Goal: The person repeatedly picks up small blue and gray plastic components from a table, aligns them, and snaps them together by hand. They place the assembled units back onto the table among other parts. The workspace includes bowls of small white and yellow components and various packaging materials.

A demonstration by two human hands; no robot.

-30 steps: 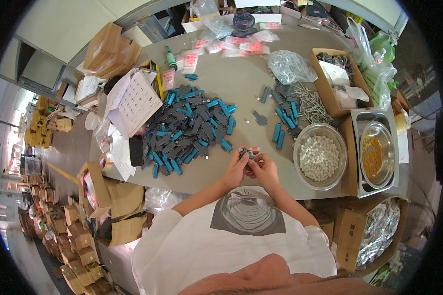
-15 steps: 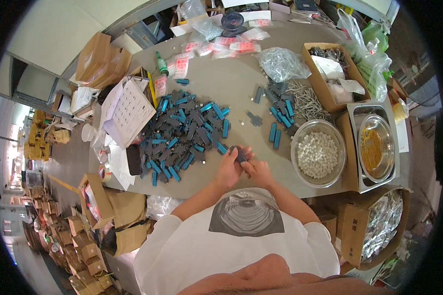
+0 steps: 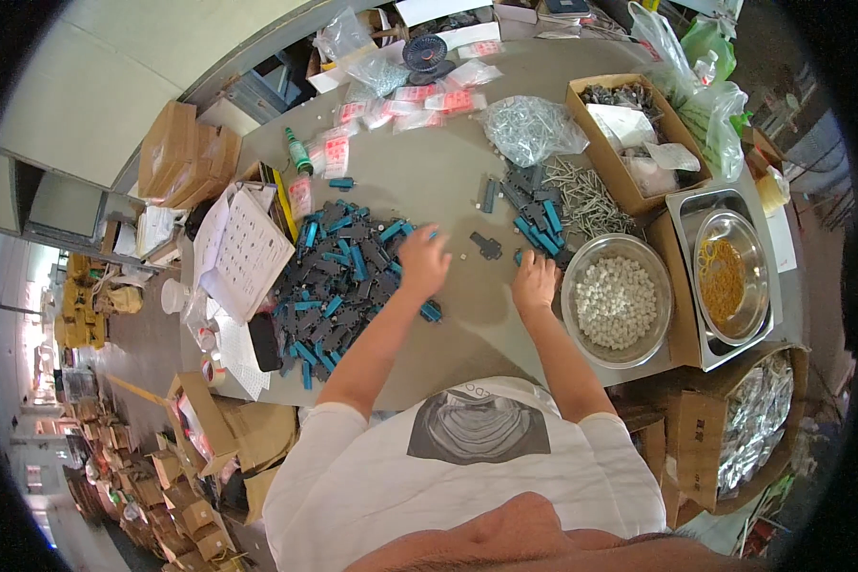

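My left hand (image 3: 424, 261) is over the right edge of a big heap of black and blue plastic parts (image 3: 338, 276), fingers stretched out and slightly apart. Whether it touches a part is hard to see. Farther right, my right hand (image 3: 536, 283) has its fingers bent down together over a blue and black part (image 3: 520, 256), mostly hidden beneath them. That part lies at the near end of a smaller group of the same parts (image 3: 541, 229). Between both hands, a flat dark piece (image 3: 486, 245) rests alone on the grey table (image 3: 448, 353).
A steel bowl of white pellets (image 3: 615, 302) stands right of my right hand, with loose screws (image 3: 586, 195) behind. Farther right are a carton (image 3: 639, 143) and a bowl of yellow rings (image 3: 725, 286). Papers (image 3: 248, 243) and a phone (image 3: 265, 341) lie left of the heap.
Both hands were together near the table's front edge around a dark part. They have separated: the left moved forward to the heap, the right forward and right to the smaller group.
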